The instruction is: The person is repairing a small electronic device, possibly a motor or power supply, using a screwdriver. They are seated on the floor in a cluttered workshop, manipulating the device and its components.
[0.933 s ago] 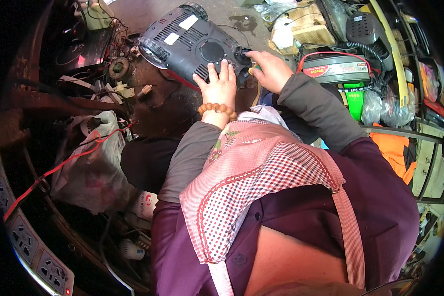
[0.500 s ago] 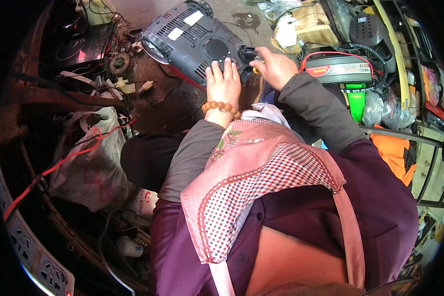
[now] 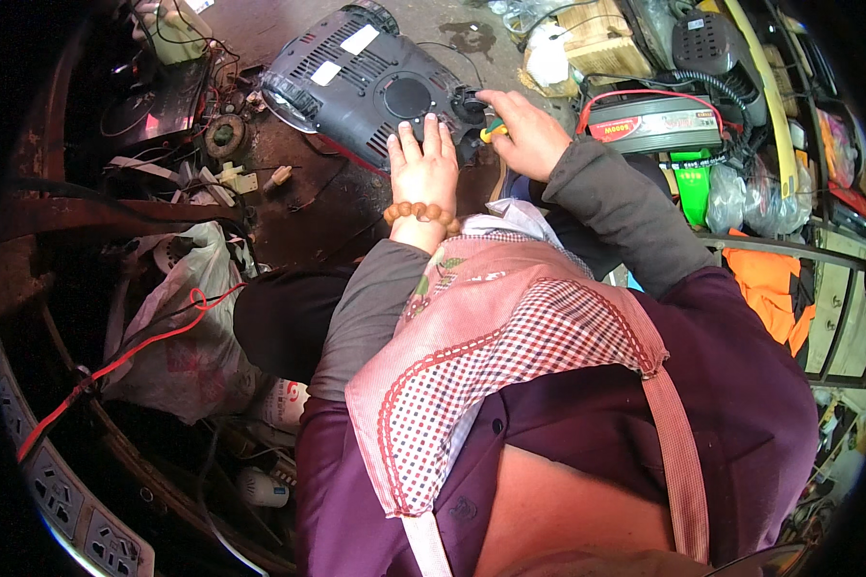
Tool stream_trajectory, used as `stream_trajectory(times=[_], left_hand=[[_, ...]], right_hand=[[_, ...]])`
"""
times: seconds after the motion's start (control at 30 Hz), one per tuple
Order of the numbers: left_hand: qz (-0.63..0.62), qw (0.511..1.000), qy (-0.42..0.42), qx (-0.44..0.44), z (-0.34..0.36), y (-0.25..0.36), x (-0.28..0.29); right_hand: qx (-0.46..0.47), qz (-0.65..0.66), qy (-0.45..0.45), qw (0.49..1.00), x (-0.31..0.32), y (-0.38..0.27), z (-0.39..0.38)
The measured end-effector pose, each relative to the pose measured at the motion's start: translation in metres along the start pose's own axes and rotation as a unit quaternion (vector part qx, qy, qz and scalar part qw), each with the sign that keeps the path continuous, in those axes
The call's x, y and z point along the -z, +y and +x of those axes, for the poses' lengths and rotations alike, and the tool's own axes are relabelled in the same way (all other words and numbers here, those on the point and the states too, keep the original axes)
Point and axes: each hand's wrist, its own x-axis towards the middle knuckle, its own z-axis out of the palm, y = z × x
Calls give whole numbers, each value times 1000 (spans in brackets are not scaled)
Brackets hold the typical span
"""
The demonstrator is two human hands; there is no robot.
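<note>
A black plastic appliance [image 3: 370, 101] with vent slots, a round disc and two white labels lies on the floor ahead of me. My left hand [image 3: 423, 178], with a beaded bracelet on its wrist, rests on the near part of the housing, fingers stretched out. At the near right corner, beside a coiled black cord, my right hand [image 3: 529, 135] grips a screwdriver [image 3: 494, 131] by its yellow and green handle. The screwdriver's tip cannot be made out.
To the right stand a power inverter [image 3: 654, 127] with a red cable and a dark grey vented device [image 3: 712, 53]. Loose parts and wires lie at the left, near a white plastic bag [image 3: 188, 337]. A socket strip [image 3: 87, 519] runs along the lower left.
The view has shifted slightly. More of the screwdriver's yellow and green handle now shows as my right hand has turned. My left hand stays flat on the appliance.
</note>
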Motion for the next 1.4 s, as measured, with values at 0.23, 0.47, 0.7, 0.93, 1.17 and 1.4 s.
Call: stream_trajectory(times=[0.23,0.47,0.7,0.93,1.17,1.4], left_hand=[[0,1000,-8,-7,-2,-4,3],[-5,1000,-2,-2,-1,1,6],[-6,1000,22,-3,-3,0,-2],[-5,999,32,-2,-7,0,-5],[-7,999,32,4,-3,0,-1],[-17,998,56,1,-7,-4,-5]], right_hand=[[-181,-35,-173,967,18,-27,17],[-141,17,-47,989,5,-11,-2],[-34,17,-63,997,-3,-6,-5],[-181,-22,-66,981,4,-25,5],[-5,85,11,996,-9,-25,-9],[-113,-11,99,989,-27,-29,-16]])
